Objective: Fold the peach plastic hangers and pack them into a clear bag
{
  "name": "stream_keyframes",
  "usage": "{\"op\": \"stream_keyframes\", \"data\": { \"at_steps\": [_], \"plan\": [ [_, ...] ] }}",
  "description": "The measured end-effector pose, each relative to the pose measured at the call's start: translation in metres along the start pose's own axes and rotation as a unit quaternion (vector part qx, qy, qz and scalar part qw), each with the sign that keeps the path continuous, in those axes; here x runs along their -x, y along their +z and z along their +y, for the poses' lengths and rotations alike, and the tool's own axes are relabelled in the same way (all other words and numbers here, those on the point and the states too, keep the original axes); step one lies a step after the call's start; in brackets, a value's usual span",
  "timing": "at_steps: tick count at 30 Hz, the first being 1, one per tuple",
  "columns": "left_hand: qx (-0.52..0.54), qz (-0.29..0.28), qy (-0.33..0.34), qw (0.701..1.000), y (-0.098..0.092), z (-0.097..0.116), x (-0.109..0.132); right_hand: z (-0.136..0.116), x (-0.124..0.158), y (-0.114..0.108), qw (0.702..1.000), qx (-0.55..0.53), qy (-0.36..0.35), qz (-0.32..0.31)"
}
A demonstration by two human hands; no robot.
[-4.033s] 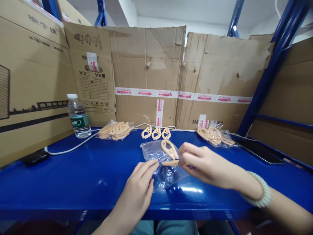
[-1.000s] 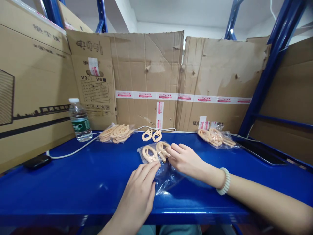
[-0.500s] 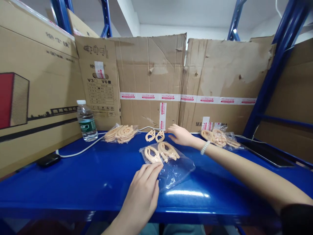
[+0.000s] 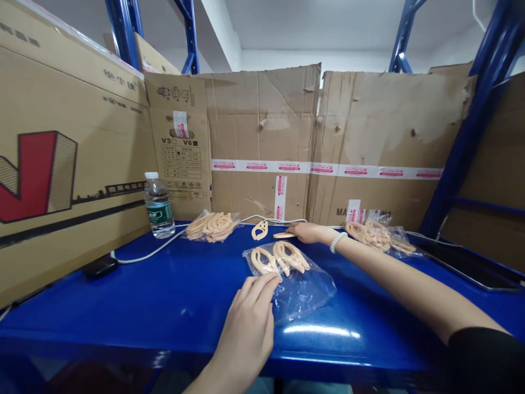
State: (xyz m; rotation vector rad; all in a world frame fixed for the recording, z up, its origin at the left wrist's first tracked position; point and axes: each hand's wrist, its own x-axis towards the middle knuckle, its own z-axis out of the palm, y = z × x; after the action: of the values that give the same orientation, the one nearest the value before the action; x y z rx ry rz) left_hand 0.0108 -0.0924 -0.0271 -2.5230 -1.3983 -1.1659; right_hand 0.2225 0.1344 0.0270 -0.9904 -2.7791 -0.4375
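A clear plastic bag [image 4: 305,293] lies on the blue shelf, with beige folding hangers [image 4: 289,257] inside its far end. My left hand [image 4: 252,309] is closed on the near left edge of this bag, fingertips just below the hangers. Farther back, my right hand [image 4: 305,232] grips a loose beige folding hanger [image 4: 283,235], which shows edge-on; the fingertips are partly hidden. Just left of it another loose folding hanger [image 4: 259,230] lies by itself.
Bagged beige hangers lie in a left pile [image 4: 211,226] and a right pile [image 4: 377,236]. A water bottle [image 4: 158,208], black device [image 4: 100,266], white cable [image 4: 143,257] and dark tablet-like slab [image 4: 467,265] are around. Cardboard [image 4: 262,137] walls the back.
My right hand has come down onto the right-hand loose hanger and taken hold of it, tipping it edge-on. My left hand stays on the bag. The view has shifted slightly.
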Motion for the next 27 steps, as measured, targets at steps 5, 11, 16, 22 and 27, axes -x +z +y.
{"op": "stream_keyframes", "data": {
  "at_steps": [5, 11, 16, 22, 27],
  "plan": [
    [0.010, 0.017, 0.005, 1.000, 0.001, -0.001, 0.000, -0.011, 0.056, -0.041, 0.999, 0.026, 0.034, 0.013],
    [0.023, 0.033, 0.011, 0.999, 0.003, -0.001, -0.001, -0.065, 0.122, -0.104, 0.975, -0.042, -0.017, 0.218],
    [0.009, 0.027, 0.005, 1.000, 0.003, -0.001, -0.001, -0.121, 0.152, -0.116, 0.968, -0.071, -0.102, 0.219],
    [-0.003, 0.036, 0.010, 0.999, 0.004, -0.001, -0.001, -0.154, 0.134, -0.088, 0.953, 0.093, -0.189, 0.218],
    [0.005, 0.044, 0.015, 0.999, 0.004, 0.000, -0.001, -0.160, 0.106, -0.057, 0.939, 0.144, -0.202, 0.238]
  ]
}}
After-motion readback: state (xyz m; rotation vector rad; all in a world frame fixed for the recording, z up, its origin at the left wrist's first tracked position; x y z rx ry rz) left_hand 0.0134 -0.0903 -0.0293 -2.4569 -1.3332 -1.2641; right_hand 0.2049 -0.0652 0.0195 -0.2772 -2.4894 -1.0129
